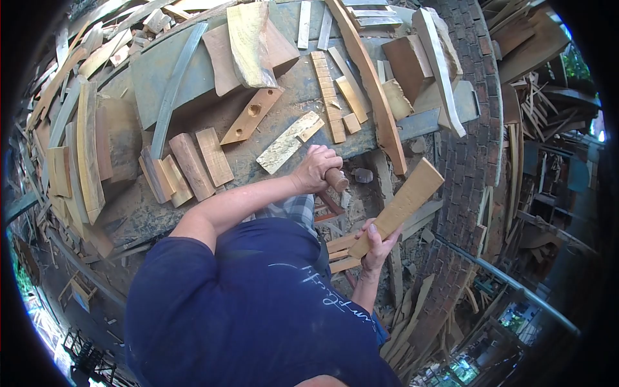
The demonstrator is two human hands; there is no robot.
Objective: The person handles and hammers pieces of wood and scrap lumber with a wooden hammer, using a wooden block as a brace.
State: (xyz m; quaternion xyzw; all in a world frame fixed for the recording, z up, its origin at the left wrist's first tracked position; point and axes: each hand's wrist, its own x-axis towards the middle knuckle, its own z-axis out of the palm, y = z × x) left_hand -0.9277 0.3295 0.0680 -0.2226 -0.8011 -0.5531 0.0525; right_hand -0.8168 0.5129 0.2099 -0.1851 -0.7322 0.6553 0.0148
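My left hand (317,169) is closed around a round brown wooden piece (337,180), whose blunt end sticks out toward the right; its other end is hidden. In my right hand (376,248) is a flat, light-brown wooden board (405,201), gripped at its lower end and slanting up to the right. Just above my left hand, a pale mottled wood strip (280,149) lies on the worn workbench (242,158). Behind it rests a wood block with holes (253,116).
Upright wood blocks (191,166) stand at the bench's left, near a large grey box-like block (161,84). A long brown board (374,84) crosses the bench's right part. Brick paving (474,129) and a metal pipe (516,284) lie at the right, among wood scraps.
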